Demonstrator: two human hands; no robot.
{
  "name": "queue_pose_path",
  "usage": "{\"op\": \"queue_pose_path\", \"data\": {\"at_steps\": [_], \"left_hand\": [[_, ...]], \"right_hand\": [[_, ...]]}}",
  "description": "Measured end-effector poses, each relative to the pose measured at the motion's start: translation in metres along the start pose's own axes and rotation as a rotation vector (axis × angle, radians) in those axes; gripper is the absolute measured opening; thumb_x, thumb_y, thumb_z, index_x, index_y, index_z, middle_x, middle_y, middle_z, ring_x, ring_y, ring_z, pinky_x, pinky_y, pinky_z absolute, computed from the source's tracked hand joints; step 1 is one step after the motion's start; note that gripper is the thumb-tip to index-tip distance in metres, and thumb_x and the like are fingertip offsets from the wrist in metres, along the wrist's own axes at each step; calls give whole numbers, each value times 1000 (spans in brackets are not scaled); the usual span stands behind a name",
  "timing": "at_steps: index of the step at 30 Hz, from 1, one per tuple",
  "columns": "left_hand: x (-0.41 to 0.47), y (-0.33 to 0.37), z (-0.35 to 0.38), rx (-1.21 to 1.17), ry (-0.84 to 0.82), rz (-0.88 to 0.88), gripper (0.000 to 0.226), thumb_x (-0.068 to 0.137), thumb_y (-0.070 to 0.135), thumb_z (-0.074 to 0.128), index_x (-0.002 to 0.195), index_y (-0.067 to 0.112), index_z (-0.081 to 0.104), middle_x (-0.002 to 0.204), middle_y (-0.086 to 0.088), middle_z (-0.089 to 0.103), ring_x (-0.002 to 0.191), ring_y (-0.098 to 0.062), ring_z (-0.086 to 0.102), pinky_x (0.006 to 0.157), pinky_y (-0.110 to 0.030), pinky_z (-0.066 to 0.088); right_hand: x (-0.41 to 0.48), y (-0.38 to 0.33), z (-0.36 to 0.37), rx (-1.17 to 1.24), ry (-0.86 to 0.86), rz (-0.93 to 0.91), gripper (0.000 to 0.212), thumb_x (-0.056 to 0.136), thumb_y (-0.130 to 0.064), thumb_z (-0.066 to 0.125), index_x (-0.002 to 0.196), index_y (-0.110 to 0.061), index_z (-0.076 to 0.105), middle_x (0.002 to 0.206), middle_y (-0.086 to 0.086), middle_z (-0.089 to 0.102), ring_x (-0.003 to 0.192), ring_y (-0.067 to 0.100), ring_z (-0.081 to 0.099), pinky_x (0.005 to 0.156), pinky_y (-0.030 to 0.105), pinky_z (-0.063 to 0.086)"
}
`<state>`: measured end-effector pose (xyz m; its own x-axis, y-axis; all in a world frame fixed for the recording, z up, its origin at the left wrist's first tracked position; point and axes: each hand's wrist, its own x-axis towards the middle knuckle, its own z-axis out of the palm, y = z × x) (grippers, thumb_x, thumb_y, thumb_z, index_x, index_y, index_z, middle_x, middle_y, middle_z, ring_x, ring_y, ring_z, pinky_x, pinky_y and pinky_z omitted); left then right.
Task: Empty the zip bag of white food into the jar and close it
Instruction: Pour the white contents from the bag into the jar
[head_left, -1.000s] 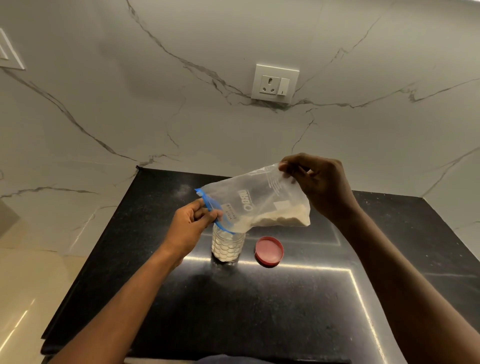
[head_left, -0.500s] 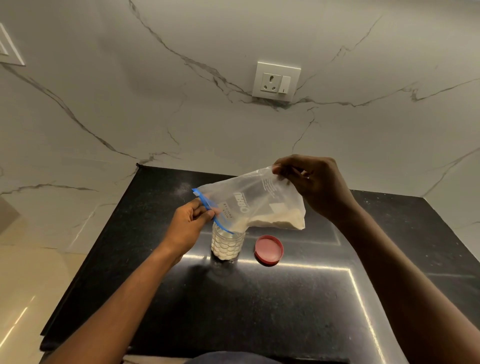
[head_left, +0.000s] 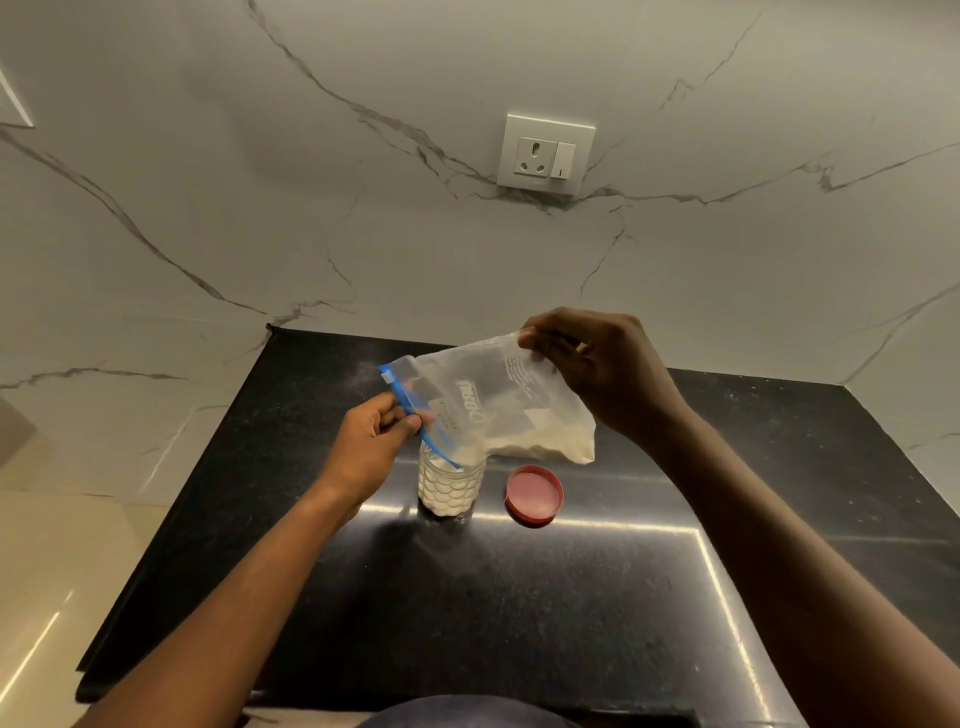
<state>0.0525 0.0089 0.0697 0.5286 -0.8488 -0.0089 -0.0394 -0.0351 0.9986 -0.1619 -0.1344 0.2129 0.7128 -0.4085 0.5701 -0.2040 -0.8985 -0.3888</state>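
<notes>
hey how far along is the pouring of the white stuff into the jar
Done: the jar looks mostly full. In hand: the left hand holds the zip bag mouth over it, the right hand lifts the bottom; some white food remains inside. Left: finish emptying, then fit the red lid, lying beside the jar.

Both hands tilt the zip bag (head_left: 498, 410) (blue-edged mouth down) into the jar (head_left: 451, 486).

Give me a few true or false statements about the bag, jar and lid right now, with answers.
1. The red lid is on the jar. False: it lies on the counter to the jar's right.
2. Both hands hold the bag. True: left hand at the blue zip, right hand at the bottom.
3. The bag is empty. False: white food remains in one corner.
4. The jar holds white food. True.
</notes>
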Motion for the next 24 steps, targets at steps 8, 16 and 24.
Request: {"op": "queue_pose_path", "data": {"at_steps": [8, 16, 24], "left_hand": [[-2, 2, 1, 12, 17, -3, 23, 100, 5, 64, 118, 19, 70, 110, 5, 78, 102, -1, 75, 82, -13, 59], [-4, 1, -1, 19, 14, -21, 21, 99, 5, 65, 115, 17, 72, 106, 7, 80, 103, -3, 75, 82, -16, 60], [-7, 3, 1, 41, 19, -47, 23, 100, 6, 65, 111, 24, 71, 108, 7, 79, 103, -5, 75, 83, -17, 60]], "right_hand": [[9, -8, 1, -65, -19, -66, 18, 102, -24, 67, 106, -12, 79, 97, 0, 80, 79, 18, 74, 70, 39, 60], [11, -10, 3, -40, -41, -46, 17, 102, -23, 67, 107, -12, 79, 98, -1, 80, 81, 16, 74, 71, 34, 60], [11, -10, 3, -51, -28, -43, 18, 102, -24, 67, 107, -12, 79, 97, -1, 81, 81, 15, 74, 71, 36, 60]]}}
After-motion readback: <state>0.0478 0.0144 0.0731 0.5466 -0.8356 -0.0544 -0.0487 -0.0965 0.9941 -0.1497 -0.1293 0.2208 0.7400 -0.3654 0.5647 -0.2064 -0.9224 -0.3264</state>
